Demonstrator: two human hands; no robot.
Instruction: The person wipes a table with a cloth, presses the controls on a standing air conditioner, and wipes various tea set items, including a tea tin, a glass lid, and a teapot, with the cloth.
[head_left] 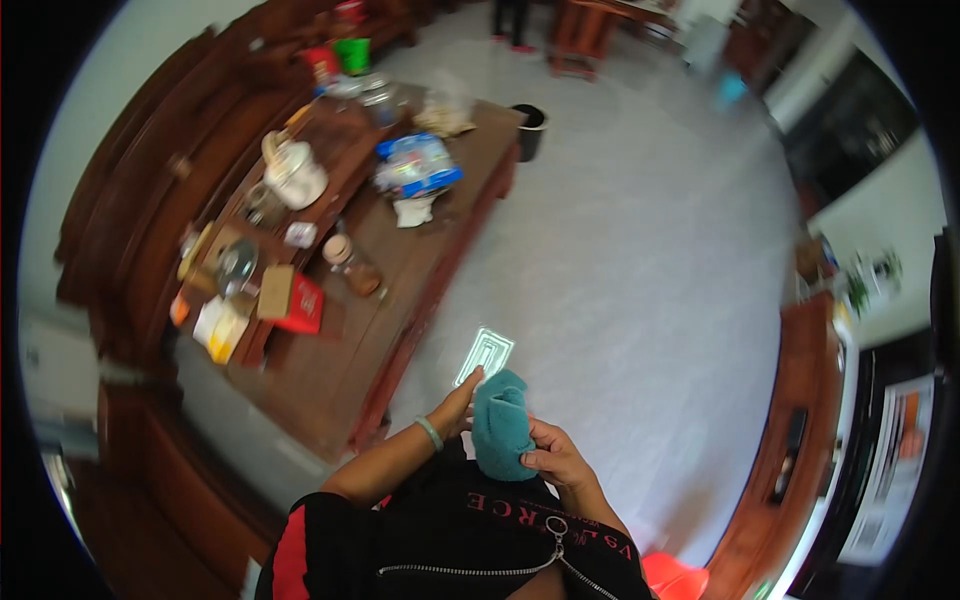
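Note:
A folded teal cloth (502, 428) is in front of my body, between my two hands. My right hand (557, 455) is closed on the cloth's right side, thumb and fingers pinching it. My left hand (458, 408), with a pale green bangle on the wrist, is left of the cloth. Its thumb lies against the lower edge of a pale, shiny rectangular piece (485, 355) with nested rectangular outlines, which looks like clear plastic or glass. The cloth hides most of the left fingers.
A long wooden table (335, 385) at left bears a red box (300, 305), a jar (352, 265), a blue-and-white package (415, 165) and a white pot (295, 175). A black bin (530, 130) stands beyond. Wooden cabinets (790, 420) line the right; a person's legs (512, 20) show far back.

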